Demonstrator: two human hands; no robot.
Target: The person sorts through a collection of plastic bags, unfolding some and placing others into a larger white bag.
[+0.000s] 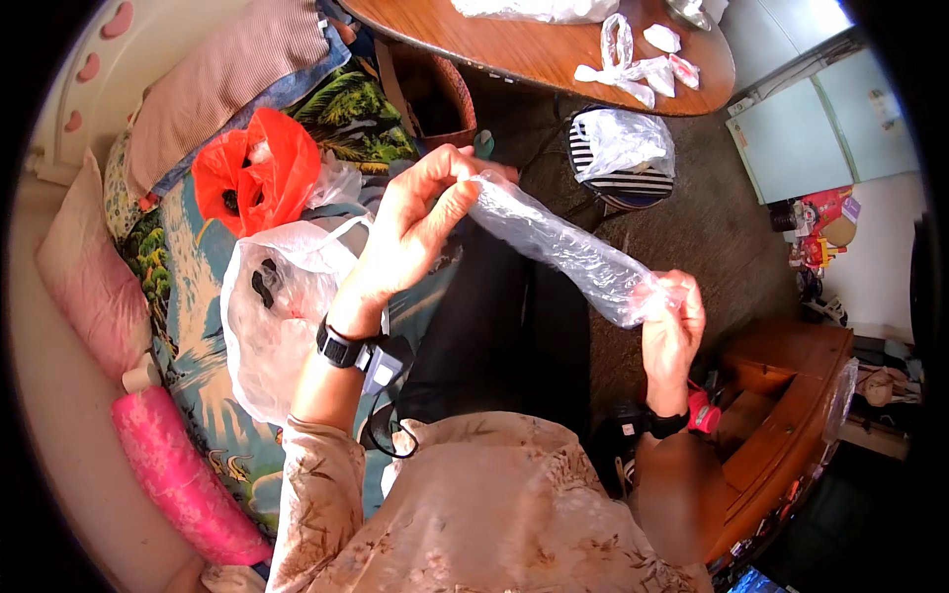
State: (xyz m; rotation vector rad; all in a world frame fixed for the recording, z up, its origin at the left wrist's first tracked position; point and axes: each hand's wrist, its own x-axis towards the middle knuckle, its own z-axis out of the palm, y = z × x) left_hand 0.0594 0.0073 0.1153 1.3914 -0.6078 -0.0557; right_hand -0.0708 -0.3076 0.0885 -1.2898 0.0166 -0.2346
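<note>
A clear plastic bag (568,247) is stretched into a long, loosely gathered strip above my lap. My left hand (425,212) pinches its upper left end between thumb and fingers. The lower right end is gripped by my right hand (674,321), fingers closed round the bunched plastic. Just left of my left forearm, an open white plastic bag (252,341) rests on the bed, with dark and pale items inside that I cannot make out. Behind it lies a crumpled red plastic bag (282,148).
Ahead stands a wooden table (494,44) with knotted white plastic bags (633,69). A striped stool (623,193) below it carries more clear plastic. Pillows (222,84) and a pink bolster (183,469) lie on the bed at left. A wooden cabinet (781,395) is at right.
</note>
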